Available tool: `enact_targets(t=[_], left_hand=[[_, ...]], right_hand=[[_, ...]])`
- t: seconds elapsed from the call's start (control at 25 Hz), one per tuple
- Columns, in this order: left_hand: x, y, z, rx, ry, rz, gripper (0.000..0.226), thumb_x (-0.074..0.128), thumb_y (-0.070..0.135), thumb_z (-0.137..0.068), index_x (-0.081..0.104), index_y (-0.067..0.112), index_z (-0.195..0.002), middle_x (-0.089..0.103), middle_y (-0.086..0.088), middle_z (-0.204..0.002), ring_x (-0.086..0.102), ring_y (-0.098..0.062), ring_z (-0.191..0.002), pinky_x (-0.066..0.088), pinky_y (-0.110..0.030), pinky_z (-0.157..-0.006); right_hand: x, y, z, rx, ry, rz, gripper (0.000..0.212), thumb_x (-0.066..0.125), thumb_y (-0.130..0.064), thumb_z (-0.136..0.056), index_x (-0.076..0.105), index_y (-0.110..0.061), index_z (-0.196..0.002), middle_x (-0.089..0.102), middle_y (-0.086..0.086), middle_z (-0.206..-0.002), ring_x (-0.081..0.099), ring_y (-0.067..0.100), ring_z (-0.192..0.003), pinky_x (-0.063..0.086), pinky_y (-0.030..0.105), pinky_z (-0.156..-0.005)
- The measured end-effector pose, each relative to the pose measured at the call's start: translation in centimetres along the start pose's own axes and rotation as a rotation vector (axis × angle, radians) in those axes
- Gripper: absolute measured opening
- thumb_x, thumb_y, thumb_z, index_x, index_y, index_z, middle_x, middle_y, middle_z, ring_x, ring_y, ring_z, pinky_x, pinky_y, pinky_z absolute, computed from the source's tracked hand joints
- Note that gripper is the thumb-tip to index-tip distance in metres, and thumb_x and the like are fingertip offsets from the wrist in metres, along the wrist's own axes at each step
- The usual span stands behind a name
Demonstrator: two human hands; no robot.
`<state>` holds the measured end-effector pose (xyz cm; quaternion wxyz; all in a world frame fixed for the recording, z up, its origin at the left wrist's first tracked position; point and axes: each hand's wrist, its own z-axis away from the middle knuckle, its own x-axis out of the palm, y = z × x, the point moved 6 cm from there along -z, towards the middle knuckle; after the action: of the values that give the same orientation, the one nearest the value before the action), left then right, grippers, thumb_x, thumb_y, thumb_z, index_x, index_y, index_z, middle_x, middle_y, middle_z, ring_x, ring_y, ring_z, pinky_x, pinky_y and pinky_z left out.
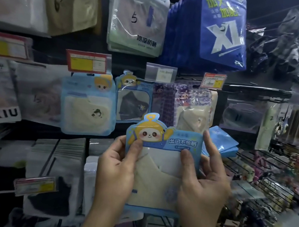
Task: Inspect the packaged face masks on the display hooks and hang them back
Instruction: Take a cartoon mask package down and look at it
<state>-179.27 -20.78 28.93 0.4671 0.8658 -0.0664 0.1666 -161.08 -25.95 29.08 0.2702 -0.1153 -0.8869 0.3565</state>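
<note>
I hold a light-blue mask package (157,176) upright in front of the display, below centre. It has a yellow cartoon figure on its header and a pale cream mask behind a clear window. My left hand (116,168) grips its left edge, thumb on the front. My right hand (202,180) grips the right edge, thumb on the front and fingers behind. Just behind it a matching blue package with a dark mask (133,101) hangs on a hook. Another blue package with a cream mask (88,104) hangs to the left.
More packs hang above: a pale green one marked 5 (137,19) and blue XL packs (222,29). Price tags (87,63) sit on the hook ends. A purple pack (193,108) hangs at right. Wire racks with small goods (269,184) fill the lower right.
</note>
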Motion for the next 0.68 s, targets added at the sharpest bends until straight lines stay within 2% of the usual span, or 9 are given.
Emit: enact_targets(t=[0.12, 0.28, 0.36, 0.48, 0.52, 0.64, 0.68], left_hand=[[-0.4, 0.4, -0.6, 0.031, 0.054, -0.02, 0.012, 0.071, 0.036, -0.093, 0.079, 0.027, -0.095, 0.082, 0.003, -0.095, 0.073, -0.006, -0.089, 0.052, -0.024, -0.084], [-0.4, 0.4, -1.6, 0.048, 0.107, -0.047, 0.013, 0.073, 0.032, -0.094, 0.079, 0.021, -0.098, 0.083, 0.003, -0.093, 0.075, -0.005, -0.087, 0.052, -0.021, -0.082], [-0.4, 0.2, -2.3, 0.047, 0.137, -0.048, 0.016, 0.074, 0.034, -0.092, 0.079, 0.02, -0.097, 0.083, 0.001, -0.091, 0.074, -0.005, -0.084, 0.052, -0.024, -0.081], [0.1, 0.2, -3.2, 0.085, 0.155, -0.084, 0.019, 0.074, 0.038, -0.091, 0.078, 0.02, -0.094, 0.082, 0.0, -0.089, 0.073, -0.007, -0.082, 0.051, -0.028, -0.079], [0.3, 0.3, -3.6, 0.102, 0.162, -0.1, 0.018, 0.074, 0.038, -0.092, 0.078, 0.021, -0.093, 0.082, -0.001, -0.088, 0.073, -0.009, -0.082, 0.053, -0.03, -0.079], [0.5, 0.7, -5.2, 0.152, 0.209, -0.138, 0.015, 0.076, 0.041, -0.094, 0.078, 0.027, -0.09, 0.079, -0.012, -0.085, 0.068, -0.016, -0.078, 0.054, -0.042, -0.076], [0.6, 0.9, -5.9, 0.172, 0.218, -0.154, 0.014, 0.077, 0.042, -0.095, 0.077, 0.029, -0.09, 0.078, -0.016, -0.086, 0.066, -0.018, -0.077, 0.054, -0.044, -0.074]], right_hand=[[0.9, 0.5, -0.7, 0.004, 0.009, -0.019, 0.053, 0.077, -0.011, -0.096, 0.067, -0.034, -0.143, 0.083, -0.011, -0.104, 0.079, 0.005, -0.09, 0.06, 0.018, -0.077], [1.9, 1.8, -1.9, 0.033, -0.003, -0.038, 0.049, 0.077, -0.012, -0.097, 0.069, -0.033, -0.14, 0.083, -0.005, -0.098, 0.076, 0.001, -0.083, 0.057, 0.012, -0.072], [2.3, 2.9, -2.7, 0.02, -0.006, -0.003, 0.047, 0.078, -0.019, -0.097, 0.07, -0.037, -0.14, 0.08, -0.005, -0.101, 0.075, 0.003, -0.086, 0.058, 0.017, -0.076], [2.8, 3.3, -3.9, -0.087, -0.001, 0.114, 0.052, 0.079, -0.024, -0.097, 0.065, -0.037, -0.146, 0.073, -0.009, -0.127, 0.071, 0.009, -0.119, 0.059, 0.036, -0.101], [2.9, 3.0, -4.2, -0.168, 0.007, 0.186, 0.053, 0.079, -0.021, -0.097, 0.065, -0.034, -0.146, 0.07, -0.01, -0.129, 0.067, 0.008, -0.122, 0.056, 0.034, -0.104], [4.5, 2.0, -4.7, -0.402, -0.05, 0.406, 0.051, 0.082, -0.015, -0.093, 0.069, -0.021, -0.142, 0.056, 0.004, -0.127, 0.052, -0.01, -0.116, 0.039, 0.003, -0.098], [5.1, 2.1, -5.1, -0.434, -0.09, 0.446, 0.052, 0.082, -0.015, -0.093, 0.069, -0.018, -0.142, 0.051, 0.006, -0.129, 0.046, -0.017, -0.116, 0.033, -0.003, -0.096]])
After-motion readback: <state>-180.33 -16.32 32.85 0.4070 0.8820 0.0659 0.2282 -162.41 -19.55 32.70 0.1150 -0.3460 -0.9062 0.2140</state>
